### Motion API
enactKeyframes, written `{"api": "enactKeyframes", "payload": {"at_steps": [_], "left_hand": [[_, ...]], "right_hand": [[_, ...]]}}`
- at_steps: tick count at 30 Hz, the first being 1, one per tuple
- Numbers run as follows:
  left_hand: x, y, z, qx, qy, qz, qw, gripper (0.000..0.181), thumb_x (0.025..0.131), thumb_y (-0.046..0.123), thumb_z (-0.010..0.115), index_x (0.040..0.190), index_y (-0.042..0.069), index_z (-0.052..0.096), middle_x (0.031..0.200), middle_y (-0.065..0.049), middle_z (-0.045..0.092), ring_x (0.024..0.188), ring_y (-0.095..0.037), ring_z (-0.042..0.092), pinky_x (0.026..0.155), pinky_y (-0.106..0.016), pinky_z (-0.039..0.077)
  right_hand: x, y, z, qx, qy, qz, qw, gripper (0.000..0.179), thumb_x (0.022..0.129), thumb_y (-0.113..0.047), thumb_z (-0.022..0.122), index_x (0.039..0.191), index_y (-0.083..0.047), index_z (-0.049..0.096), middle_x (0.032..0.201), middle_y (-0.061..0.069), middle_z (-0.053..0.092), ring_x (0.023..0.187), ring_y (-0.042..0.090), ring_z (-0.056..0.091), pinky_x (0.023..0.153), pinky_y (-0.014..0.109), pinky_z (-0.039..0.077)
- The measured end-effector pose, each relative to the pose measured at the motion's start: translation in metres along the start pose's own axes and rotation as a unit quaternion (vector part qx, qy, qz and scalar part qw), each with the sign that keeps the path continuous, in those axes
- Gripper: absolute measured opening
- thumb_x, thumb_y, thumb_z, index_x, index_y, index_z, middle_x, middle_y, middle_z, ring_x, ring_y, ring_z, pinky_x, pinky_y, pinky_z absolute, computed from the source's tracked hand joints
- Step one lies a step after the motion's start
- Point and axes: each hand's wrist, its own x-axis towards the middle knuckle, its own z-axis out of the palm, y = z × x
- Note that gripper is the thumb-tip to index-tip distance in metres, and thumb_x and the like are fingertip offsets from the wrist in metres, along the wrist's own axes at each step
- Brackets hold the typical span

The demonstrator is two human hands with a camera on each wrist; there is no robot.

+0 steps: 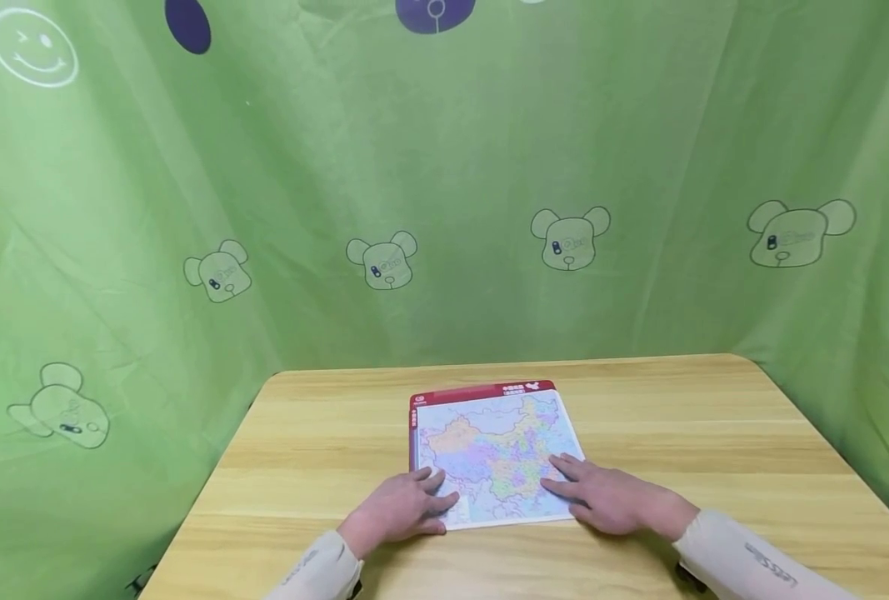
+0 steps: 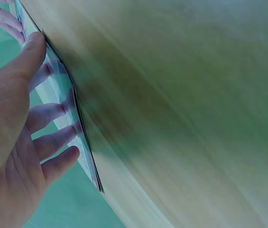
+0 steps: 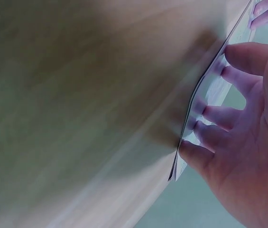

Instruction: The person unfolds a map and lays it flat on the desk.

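1 map [image 1: 489, 458], rectangular, red-topped, pastel patchwork; left hand [image 1: 407, 505], right hand [image 1: 612, 498] resting on its sides, fingers apart.

Between the left and right edges of the table [image 1: 317, 475], the map [image 1: 500, 458] shows patches of pastel orange, lilac, green and yellow on pale blue, with a red band [image 1: 462, 392] and white lettering along its top. The table is light yellow-tan wood streaked with browner grain, and the sleeves [image 1: 744, 554] are off-white with grey lettering. Beyond the table's far edge, the green curtain [image 1: 474, 158] bears dark-outlined bear heads [image 1: 390, 268], dark purple shapes [image 1: 187, 25] and a white smiley [image 1: 33, 47].
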Motion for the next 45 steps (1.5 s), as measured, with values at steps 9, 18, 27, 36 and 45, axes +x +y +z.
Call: {"api": "enactKeyframes", "payload": {"at_steps": [9,18,27,36,45], "left_hand": [[0.002,0.005,0.000,0.002,-0.001,0.019,0.9998,0.053,0.094,0.055,0.041,0.142,0.032,0.044,0.143,-0.006,0.045,0.128,-0.030,0.045,0.101,-0.038,0.042],[0.006,0.014,0.000,0.024,0.000,0.036,0.9991,0.055,0.093,0.058,0.039,0.142,0.032,0.044,0.143,-0.005,0.045,0.128,-0.029,0.044,0.101,-0.035,0.041],[0.011,0.024,-0.006,0.027,0.003,0.065,0.9975,0.055,0.094,0.057,0.039,0.142,0.031,0.044,0.141,-0.005,0.047,0.127,-0.027,0.046,0.102,-0.032,0.040],[0.017,0.033,-0.004,0.024,0.003,0.074,0.9969,0.057,0.094,0.058,0.037,0.143,0.032,0.042,0.143,-0.003,0.045,0.128,-0.025,0.045,0.103,-0.032,0.039],[0.023,0.039,-0.005,0.019,-0.014,0.078,0.9966,0.058,0.094,0.060,0.034,0.145,0.033,0.038,0.146,-0.001,0.041,0.130,-0.023,0.042,0.105,-0.030,0.037]], "right_hand": [[0.004,0.006,0.001,0.001,0.008,0.014,0.9999,0.045,0.098,-0.023,0.047,0.142,-0.015,0.045,0.149,0.022,0.028,0.134,0.042,0.028,0.105,0.056,0.029],[0.009,0.009,-0.003,0.004,0.017,0.027,0.9995,0.044,0.097,-0.020,0.048,0.141,-0.011,0.047,0.148,0.024,0.030,0.133,0.044,0.029,0.104,0.059,0.029],[0.014,0.018,-0.005,0.013,0.019,0.034,0.9992,0.044,0.097,-0.018,0.048,0.140,-0.009,0.047,0.147,0.026,0.031,0.132,0.047,0.029,0.104,0.061,0.028],[0.019,0.026,-0.006,0.011,0.033,0.029,0.9990,0.043,0.095,-0.014,0.048,0.138,-0.006,0.049,0.144,0.029,0.034,0.131,0.048,0.031,0.104,0.060,0.028],[0.025,0.033,-0.004,0.012,0.031,0.047,0.9983,0.042,0.098,-0.016,0.047,0.139,-0.008,0.048,0.145,0.027,0.032,0.132,0.047,0.030,0.105,0.059,0.027]]}}
